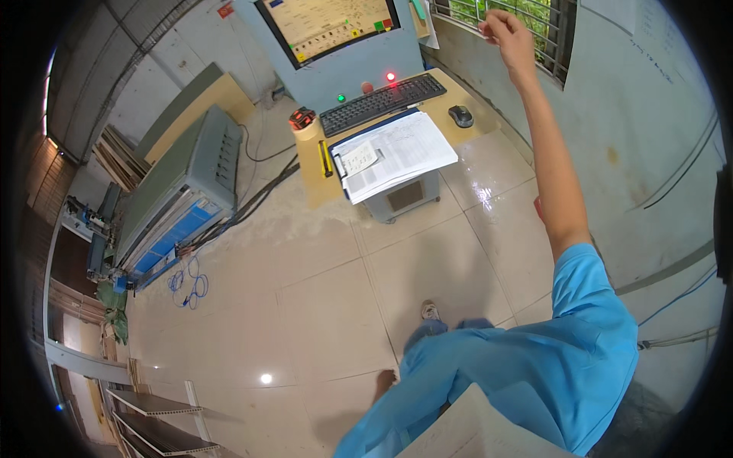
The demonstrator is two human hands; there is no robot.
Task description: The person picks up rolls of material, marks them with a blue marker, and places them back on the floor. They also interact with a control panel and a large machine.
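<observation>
My right arm stretches up past the wall, with my right hand (510, 40) raised in front of the barred window (546, 34). Its fingers are curled together and nothing shows in them. Low in the middle, a small part of my left hand (385, 380) shows beside my blue shirt; its fingers cannot be made out. A pale paper sheet (477, 427) lies against my chest at the lower edge, and what holds it is hidden. Ahead stands a control console with a lit screen (332, 27), a black keyboard (382, 103) and a mouse (460, 116).
A clipboard with papers (397, 156), a yellow cutter knife (325, 159) and an orange-black tape measure (302, 118) lie on the console's shelf. A large grey machine (179, 191) stands left, with cables (259, 191) across the tiled floor. Metal shelves (156, 404) stand lower left.
</observation>
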